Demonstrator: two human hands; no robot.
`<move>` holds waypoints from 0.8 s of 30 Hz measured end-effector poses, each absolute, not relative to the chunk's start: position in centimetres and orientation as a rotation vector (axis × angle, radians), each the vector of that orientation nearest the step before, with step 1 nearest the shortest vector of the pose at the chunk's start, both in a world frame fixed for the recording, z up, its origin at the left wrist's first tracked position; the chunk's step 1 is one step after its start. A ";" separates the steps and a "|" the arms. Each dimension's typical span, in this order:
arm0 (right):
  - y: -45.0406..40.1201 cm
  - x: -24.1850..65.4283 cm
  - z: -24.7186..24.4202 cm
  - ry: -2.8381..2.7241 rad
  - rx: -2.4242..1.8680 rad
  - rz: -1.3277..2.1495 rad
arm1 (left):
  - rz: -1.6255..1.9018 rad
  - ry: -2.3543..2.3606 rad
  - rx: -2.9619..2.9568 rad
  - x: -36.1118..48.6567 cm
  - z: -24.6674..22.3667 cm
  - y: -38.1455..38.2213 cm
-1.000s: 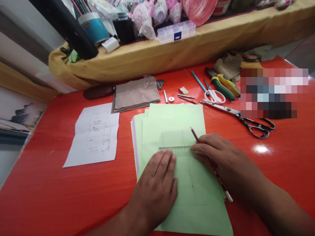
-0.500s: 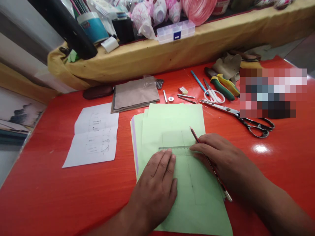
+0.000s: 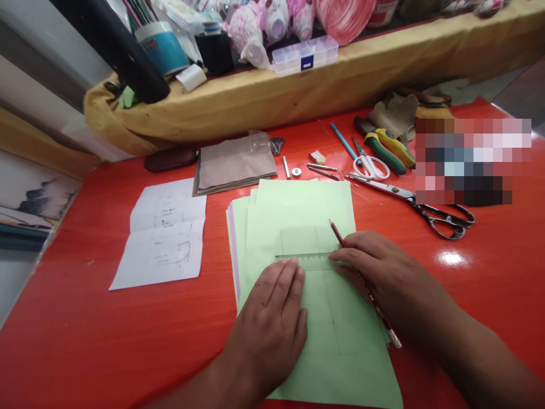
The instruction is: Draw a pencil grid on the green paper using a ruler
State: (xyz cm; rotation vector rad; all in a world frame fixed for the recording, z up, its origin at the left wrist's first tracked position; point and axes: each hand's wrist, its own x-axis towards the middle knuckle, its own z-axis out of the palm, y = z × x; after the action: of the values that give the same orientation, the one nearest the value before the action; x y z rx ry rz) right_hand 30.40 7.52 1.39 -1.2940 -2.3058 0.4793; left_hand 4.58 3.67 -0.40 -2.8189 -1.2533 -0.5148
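Lying flat, the left hand [image 3: 272, 321] touches a ruler [image 3: 313, 263] — the right hand [image 3: 378, 264], curled, holds a pencil [image 3: 372, 296].

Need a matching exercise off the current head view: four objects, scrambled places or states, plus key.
1. pencil
2. ruler
3. sketch sheet
4. shears

A. left of the green paper
B. black-handled, lying on the table
C. held in the right hand
D. transparent, partly under the left hand

Pairs: 1-C, 2-D, 3-A, 4-B
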 end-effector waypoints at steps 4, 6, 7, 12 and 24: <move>7.6 30.4 1.3 -2.300 -1.297 0.488 | -0.509 -1.244 -2.816 4.6 -0.4 3.7; 7.6 30.3 1.3 -2.298 -1.303 0.484 | -0.508 -1.245 -2.816 4.6 -0.4 3.7; 7.6 30.3 1.3 -2.298 -1.305 0.483 | -0.509 -1.246 -2.816 4.6 -0.4 3.7; 7.6 30.3 1.2 -2.306 -1.303 0.481 | -0.525 -1.248 -2.815 4.6 -0.4 3.7; 7.5 30.4 1.5 -2.302 -1.306 0.485 | -0.517 -1.246 -2.818 4.6 -0.3 3.7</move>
State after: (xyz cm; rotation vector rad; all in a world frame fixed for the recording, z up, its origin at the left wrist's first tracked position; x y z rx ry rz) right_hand 30.40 7.45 1.46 -1.3057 -2.3016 0.4854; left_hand 4.59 3.73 -0.34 -2.8175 -1.2463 -0.5172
